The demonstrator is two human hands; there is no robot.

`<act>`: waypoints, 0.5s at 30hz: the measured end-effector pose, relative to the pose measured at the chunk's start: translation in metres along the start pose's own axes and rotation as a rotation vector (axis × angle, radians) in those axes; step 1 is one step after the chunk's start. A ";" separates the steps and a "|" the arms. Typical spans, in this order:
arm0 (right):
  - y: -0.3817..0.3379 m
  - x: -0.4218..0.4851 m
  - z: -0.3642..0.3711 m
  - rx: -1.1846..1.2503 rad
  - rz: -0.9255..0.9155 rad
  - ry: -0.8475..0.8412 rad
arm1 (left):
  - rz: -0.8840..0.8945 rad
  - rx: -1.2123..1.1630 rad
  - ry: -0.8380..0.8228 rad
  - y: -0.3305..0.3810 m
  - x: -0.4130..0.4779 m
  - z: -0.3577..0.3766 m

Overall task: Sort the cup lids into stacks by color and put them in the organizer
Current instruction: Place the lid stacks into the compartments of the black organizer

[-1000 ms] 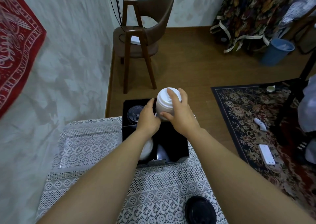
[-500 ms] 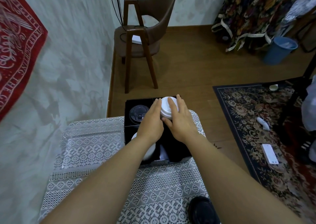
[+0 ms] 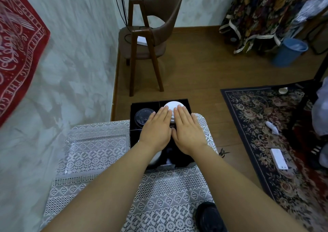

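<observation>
A black organizer [image 3: 185,102] with square compartments stands at the far edge of the table. A stack of white lids [image 3: 172,105] sits in its far right compartment. My left hand [image 3: 155,129] and my right hand [image 3: 186,129] lie flat side by side, fingers straight, pressing on top of that stack. Black lids [image 3: 143,115] fill the far left compartment. More white lids [image 3: 156,158] show in the near left compartment, mostly hidden under my left forearm. A stack of black lids [image 3: 208,217] stands at the table's near edge.
A white lace cloth [image 3: 99,152] covers the table, which stands against the wall on the left. A brown chair [image 3: 147,36] stands on the wooden floor beyond the organizer. A patterned rug [image 3: 266,134] lies to the right.
The white lid stack, held above the organizer by both hands, has gone down into the far right compartment. Both hands have flattened on top of it.
</observation>
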State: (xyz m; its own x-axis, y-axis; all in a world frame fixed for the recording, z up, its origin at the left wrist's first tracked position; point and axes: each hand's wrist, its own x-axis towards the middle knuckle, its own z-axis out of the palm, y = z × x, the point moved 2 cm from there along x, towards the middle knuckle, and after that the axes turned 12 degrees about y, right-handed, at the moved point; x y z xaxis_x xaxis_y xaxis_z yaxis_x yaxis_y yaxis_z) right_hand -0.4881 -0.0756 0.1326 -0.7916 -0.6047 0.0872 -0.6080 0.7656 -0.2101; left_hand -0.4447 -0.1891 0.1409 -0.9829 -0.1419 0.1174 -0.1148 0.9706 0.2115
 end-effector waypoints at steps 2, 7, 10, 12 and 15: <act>-0.003 -0.001 0.000 0.013 0.003 -0.003 | 0.006 0.041 -0.010 0.000 -0.001 -0.001; -0.006 -0.003 0.002 0.006 0.017 -0.023 | 0.019 0.110 -0.039 0.001 -0.004 -0.002; -0.007 -0.006 0.003 -0.033 0.009 -0.040 | 0.011 0.130 -0.067 0.003 -0.007 0.001; -0.008 -0.006 0.002 -0.055 0.008 -0.059 | 0.003 0.135 -0.076 0.003 -0.009 0.003; -0.006 -0.005 0.001 -0.108 -0.003 -0.093 | 0.009 0.159 -0.099 0.003 -0.011 0.002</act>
State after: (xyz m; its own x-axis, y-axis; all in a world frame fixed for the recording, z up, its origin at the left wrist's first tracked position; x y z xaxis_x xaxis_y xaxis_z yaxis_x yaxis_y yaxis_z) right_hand -0.4803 -0.0776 0.1325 -0.7839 -0.6209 -0.0035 -0.6173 0.7799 -0.1034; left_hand -0.4344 -0.1845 0.1387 -0.9925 -0.1206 0.0207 -0.1193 0.9914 0.0540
